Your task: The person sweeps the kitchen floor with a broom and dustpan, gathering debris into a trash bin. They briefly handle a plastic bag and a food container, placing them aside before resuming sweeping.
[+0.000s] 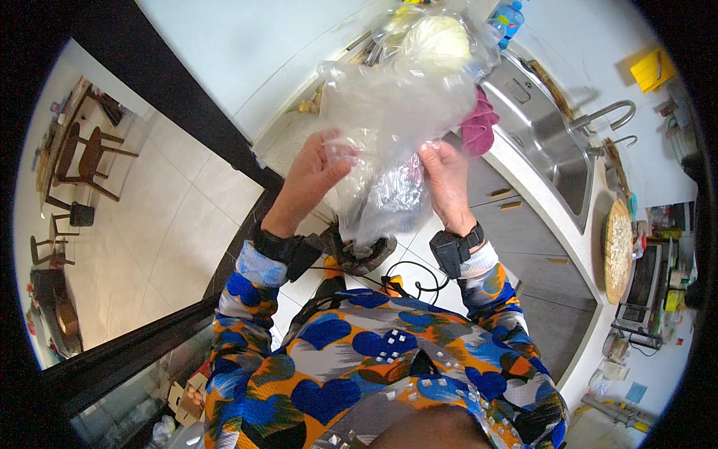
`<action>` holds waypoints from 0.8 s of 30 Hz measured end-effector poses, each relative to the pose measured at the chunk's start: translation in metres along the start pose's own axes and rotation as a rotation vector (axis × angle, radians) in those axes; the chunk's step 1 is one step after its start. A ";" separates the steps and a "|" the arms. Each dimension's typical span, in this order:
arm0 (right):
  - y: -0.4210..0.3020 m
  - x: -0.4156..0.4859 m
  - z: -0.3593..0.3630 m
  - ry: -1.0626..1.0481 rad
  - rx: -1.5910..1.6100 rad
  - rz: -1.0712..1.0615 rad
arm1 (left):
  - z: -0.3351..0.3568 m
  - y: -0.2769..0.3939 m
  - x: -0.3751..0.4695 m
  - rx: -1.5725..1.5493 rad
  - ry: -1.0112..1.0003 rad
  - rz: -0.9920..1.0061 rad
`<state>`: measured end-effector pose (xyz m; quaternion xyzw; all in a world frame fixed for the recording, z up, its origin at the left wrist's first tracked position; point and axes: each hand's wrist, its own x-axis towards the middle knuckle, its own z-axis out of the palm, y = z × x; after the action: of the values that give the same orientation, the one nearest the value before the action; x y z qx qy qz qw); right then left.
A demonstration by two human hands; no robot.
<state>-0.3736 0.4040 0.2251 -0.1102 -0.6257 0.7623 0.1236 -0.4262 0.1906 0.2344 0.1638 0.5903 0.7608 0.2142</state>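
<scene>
A crumpled clear plastic bag (387,101) hangs between my two hands, in front of my body. My left hand (314,174) pinches its left side between thumb and fingers. On the right side, my right hand (446,171) grips the film with the thumb on top. The lower part of the bag (392,191) droops over the floor; whether anything is inside cannot be made out. Just beyond it, a pale green cabbage (437,42) in clear plastic rests at the counter's corner. Both wrists wear black strapped devices.
A purple-red cloth (479,123) drapes over the counter edge beside the steel sink (561,151) with its tap (606,115). Farther right stands a round woven tray (617,252) of pale pieces. A blue bottle (509,22) is at the back. Below lie a dark bin-like container (364,255) and a black cable (432,280).
</scene>
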 end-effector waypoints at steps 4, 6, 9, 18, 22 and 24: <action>0.008 0.000 -0.001 0.077 0.052 0.120 | 0.010 -0.014 -0.002 0.025 -0.028 -0.170; 0.015 -0.005 -0.004 -0.018 0.036 0.084 | 0.015 -0.025 -0.006 0.053 0.015 -0.237; 0.023 -0.010 -0.008 -0.123 -0.057 0.093 | 0.014 -0.041 -0.008 0.081 0.056 -0.333; 0.047 -0.025 -0.011 -0.234 -0.240 0.174 | 0.012 -0.082 -0.021 0.097 0.004 -0.201; 0.057 -0.028 -0.007 -0.296 -0.180 0.192 | 0.014 -0.092 -0.024 0.275 0.070 -0.048; 0.058 -0.029 -0.005 -0.331 -0.226 0.245 | 0.008 -0.094 -0.023 0.255 0.078 -0.121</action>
<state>-0.3477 0.3888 0.1678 -0.0720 -0.7008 0.7044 -0.0874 -0.3896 0.2052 0.1459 0.1242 0.6990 0.6710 0.2140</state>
